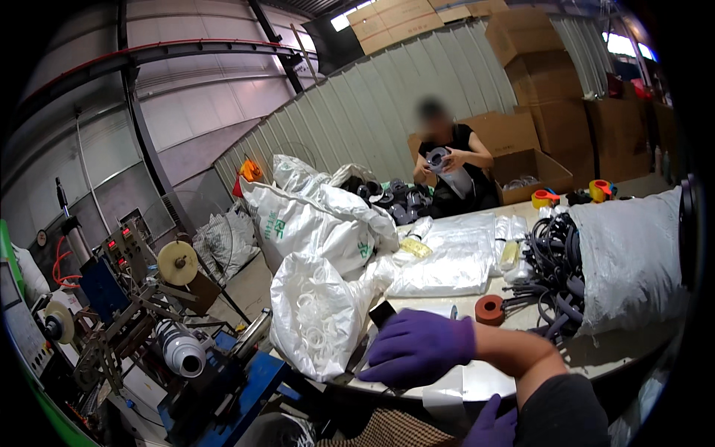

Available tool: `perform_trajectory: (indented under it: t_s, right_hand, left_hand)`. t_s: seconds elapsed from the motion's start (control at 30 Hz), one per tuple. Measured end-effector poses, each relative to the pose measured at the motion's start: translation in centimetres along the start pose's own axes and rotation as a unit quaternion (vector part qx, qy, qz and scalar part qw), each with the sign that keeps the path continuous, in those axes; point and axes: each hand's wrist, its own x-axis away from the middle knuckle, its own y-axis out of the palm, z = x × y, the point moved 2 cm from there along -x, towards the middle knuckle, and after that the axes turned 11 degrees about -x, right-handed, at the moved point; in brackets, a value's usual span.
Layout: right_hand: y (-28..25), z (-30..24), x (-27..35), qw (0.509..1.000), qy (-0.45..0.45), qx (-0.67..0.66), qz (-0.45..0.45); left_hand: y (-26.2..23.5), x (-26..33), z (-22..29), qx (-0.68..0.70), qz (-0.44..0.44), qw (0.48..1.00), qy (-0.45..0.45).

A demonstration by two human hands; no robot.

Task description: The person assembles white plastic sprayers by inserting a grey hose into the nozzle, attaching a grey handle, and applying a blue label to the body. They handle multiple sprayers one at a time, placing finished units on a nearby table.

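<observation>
My right hand (417,349), in a purple glove, reaches leftward across the table's near edge. Its fingers look curled, and a small dark block (383,314) shows at their far side; what they hold is hidden. Just beyond the hand lies a pale cylinder (451,311), mostly covered. My left hand (492,425), gloved in purple too, is low at the lower edge, partly behind my right arm. Its fingers are mostly hidden. Left of my right hand stands an open white sack (316,316) of translucent rings. A reddish-brown roll (489,309) sits to the right.
Flat clear plastic bags (441,257) cover the table's middle. Black strips (555,261) spill from a big sack (633,257) at right. Across the table a person (454,160) handles a grey pipe fitting (438,159). A machine (182,350) stands at left.
</observation>
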Motion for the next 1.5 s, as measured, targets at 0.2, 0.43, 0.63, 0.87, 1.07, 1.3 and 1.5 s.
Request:
perform_trajectory:
  t_s: [0.2, 0.43, 0.63, 0.87, 1.07, 1.3, 1.5]
  right_hand:
    - [-0.1, -0.1, 11.1, 0.950, 0.255, -0.036, 0.176]
    - [-3.1, 5.8, 6.0, 0.990, 0.138, 0.022, -0.024]
    - [-8.7, 11.9, -8.9, 0.952, 0.086, 0.154, -0.252]
    - [-17.8, 9.8, -18.6, 0.970, 0.010, 0.195, -0.145]
    - [-18.5, 5.8, -18.5, 0.980, 0.139, 0.125, -0.065]
    - [-16.1, 6.4, -17.7, 0.978, -0.010, 0.131, -0.159]
    - [-14.5, 7.3, -17.9, 0.979, -0.033, 0.094, -0.176]
  left_hand:
    - [-3.6, -1.6, -1.9, 0.022, 0.012, 0.996, -0.081]
    - [-6.0, -3.9, -3.8, 0.099, 0.096, 0.980, -0.146]
    - [1.1, -6.9, 1.7, 0.184, -0.268, 0.945, 0.028]
    - [4.4, -7.5, 2.0, 0.317, 0.060, 0.945, -0.054]
    - [3.2, -6.6, 1.0, -0.210, -0.073, 0.975, 0.001]
    - [1.0, -4.9, -1.2, -0.887, 0.121, 0.252, 0.369]
    - [-1.4, -6.4, -4.1, -0.787, 0.184, -0.543, 0.227]
